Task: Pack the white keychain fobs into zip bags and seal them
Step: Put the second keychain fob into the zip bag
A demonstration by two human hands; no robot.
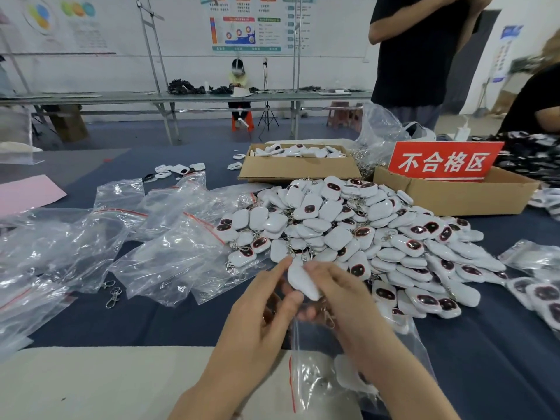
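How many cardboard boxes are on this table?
2. The far box sits behind the fob pile, filled with fobs; the right box holds a red sign. Others may be hidden.

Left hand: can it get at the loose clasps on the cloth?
Probably yes: the clasps lie uncovered beside the bags, with nothing between, though the left hand holds the fob.

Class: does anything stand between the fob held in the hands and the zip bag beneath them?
Nothing visible does. The fob, pinched between the left hand and right hand, sits just above the zip bag. Whether the bag's mouth is open cannot be told.
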